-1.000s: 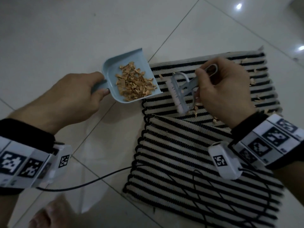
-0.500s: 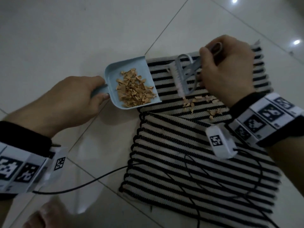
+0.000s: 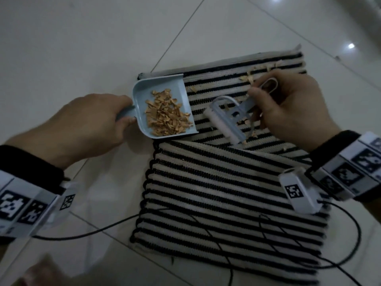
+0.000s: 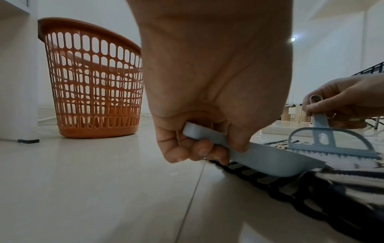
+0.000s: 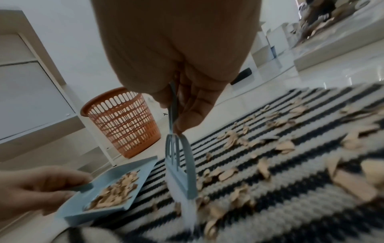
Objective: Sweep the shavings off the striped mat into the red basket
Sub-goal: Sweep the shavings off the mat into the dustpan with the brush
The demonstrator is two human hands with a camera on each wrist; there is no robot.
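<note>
My left hand (image 3: 86,124) grips the handle of a light blue dustpan (image 3: 162,106) whose front lip rests on the left edge of the black-and-white striped mat (image 3: 226,193). A heap of tan shavings (image 3: 167,117) lies in the pan. My right hand (image 3: 288,108) holds the handle of a small blue brush (image 3: 228,118), bristles down on the mat just right of the pan. Loose shavings (image 5: 239,141) are scattered on the mat behind and right of the brush. The red basket (image 4: 93,78) stands on the floor beyond the dustpan, seen only in the wrist views.
The mat's near half is folded over the far half. Black cables (image 3: 206,228) trail across the mat and the white tiled floor (image 3: 82,38). White furniture (image 5: 27,82) stands beside the red basket (image 5: 122,121).
The brush has come back toward me and toward the dustpan, pulling shavings along. The dustpan has shifted a little right onto the mat's edge. The head view has shifted.
</note>
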